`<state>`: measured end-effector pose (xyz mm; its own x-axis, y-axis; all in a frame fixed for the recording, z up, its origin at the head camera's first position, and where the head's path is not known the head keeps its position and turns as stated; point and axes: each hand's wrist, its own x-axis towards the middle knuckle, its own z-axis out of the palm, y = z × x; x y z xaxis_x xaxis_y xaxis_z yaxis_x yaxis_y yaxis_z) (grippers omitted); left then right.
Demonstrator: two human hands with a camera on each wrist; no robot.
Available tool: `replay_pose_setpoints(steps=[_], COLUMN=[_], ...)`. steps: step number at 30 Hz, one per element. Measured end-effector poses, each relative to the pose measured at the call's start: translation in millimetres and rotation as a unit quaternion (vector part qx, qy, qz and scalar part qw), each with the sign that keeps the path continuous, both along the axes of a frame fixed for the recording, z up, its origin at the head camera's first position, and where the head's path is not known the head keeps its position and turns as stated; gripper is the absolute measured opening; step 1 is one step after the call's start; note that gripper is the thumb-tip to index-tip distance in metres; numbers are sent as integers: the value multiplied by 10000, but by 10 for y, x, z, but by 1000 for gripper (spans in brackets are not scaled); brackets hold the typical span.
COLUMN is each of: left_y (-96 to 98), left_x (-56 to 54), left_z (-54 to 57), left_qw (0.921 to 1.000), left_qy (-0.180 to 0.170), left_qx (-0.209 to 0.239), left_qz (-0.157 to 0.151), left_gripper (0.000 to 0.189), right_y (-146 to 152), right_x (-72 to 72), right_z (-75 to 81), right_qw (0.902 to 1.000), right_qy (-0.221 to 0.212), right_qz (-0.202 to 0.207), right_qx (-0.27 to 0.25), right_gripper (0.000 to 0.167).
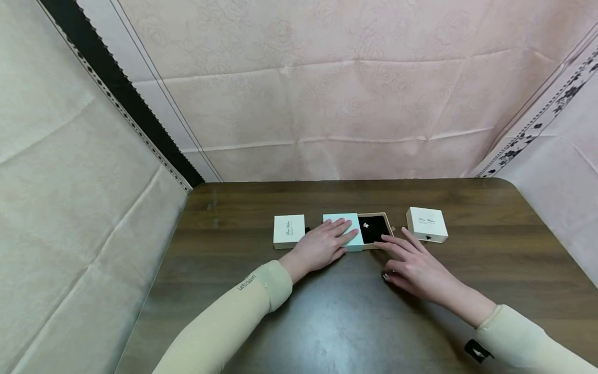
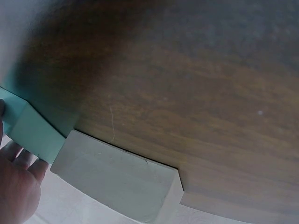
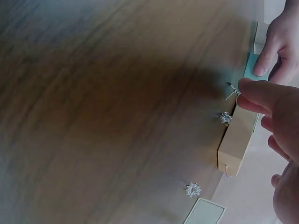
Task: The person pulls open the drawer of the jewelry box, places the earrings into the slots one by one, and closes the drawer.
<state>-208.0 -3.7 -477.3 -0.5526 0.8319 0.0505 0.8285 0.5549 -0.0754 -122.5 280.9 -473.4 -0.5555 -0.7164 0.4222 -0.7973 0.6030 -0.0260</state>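
My left hand (image 1: 324, 243) rests with outspread fingers on the light blue box sleeve (image 1: 329, 218). From its right end a tan drawer (image 1: 372, 214) is pulled out, lined in black (image 1: 372, 235), with a small silver ornament (image 1: 366, 225) on the lining. My right hand (image 1: 413, 270) hovers in front of the drawer; thumb and index finger pinch a small silver jewellery piece (image 3: 233, 92), whose exact kind I cannot tell. Beside the drawer in the right wrist view is a silver flower-like ornament (image 3: 225, 117).
A white lettered box (image 1: 286, 232) lies left of the blue sleeve, and another white box (image 1: 426, 223) stands at the right. Close to that one is a silver snowflake-like ornament (image 3: 193, 189). All sit on a dark wooden table (image 1: 327, 311), with pink cloth (image 1: 327, 104) behind.
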Motion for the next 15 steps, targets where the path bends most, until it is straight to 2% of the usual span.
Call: replay_pose_setpoints(steps=[15], left_y=[-5], left_x=[2], left_z=[12], left_qw=[9999], left_qy=[-27], left_qx=[101], left_qz=[-51], left_gripper=[55], right_y=[-5], right_x=[-36], right_z=[-60], right_qw=[9998], right_qy=[64], right_qz=[-19], right_qx=[167], right_gripper=[19])
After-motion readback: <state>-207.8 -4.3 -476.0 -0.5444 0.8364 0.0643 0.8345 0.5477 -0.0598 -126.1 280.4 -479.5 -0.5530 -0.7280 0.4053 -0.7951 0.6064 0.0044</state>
